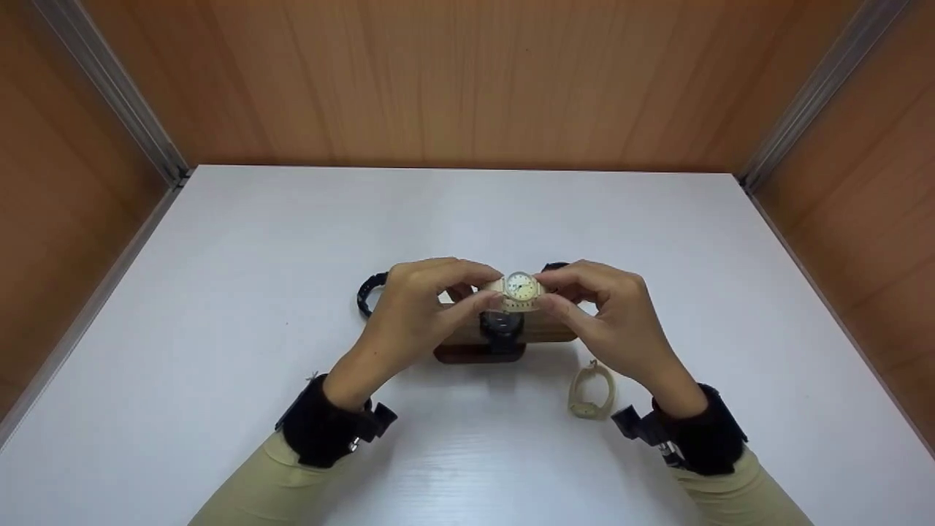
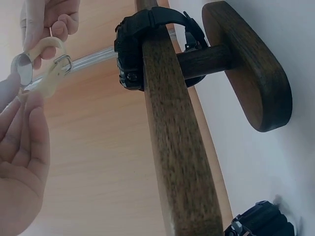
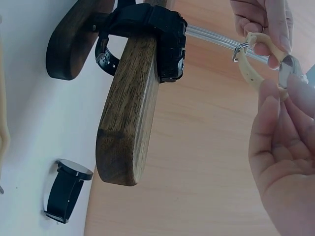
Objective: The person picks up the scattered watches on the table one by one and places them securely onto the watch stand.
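A cream watch [image 1: 520, 288] with a round pale dial is held up between both hands, just above a wooden T-shaped stand [image 1: 544, 332]. My left hand [image 1: 475, 292] pinches its left side and my right hand [image 1: 555, 292] pinches its right side. In the left wrist view the cream watch [image 2: 44, 69] shows its buckle and looped strap. The right wrist view shows the cream strap [image 3: 253, 66] between the fingertips [image 3: 268, 98]. A black watch [image 1: 501, 329] is wrapped round the stand's bar [image 2: 177, 147].
A second black watch [image 1: 369, 292] lies on the white table left of the stand, and another dark one [image 1: 555, 267] shows behind my right hand. A closed cream strap loop [image 1: 590, 393] lies in front of the stand at the right. Wooden walls enclose the table [image 1: 219, 292].
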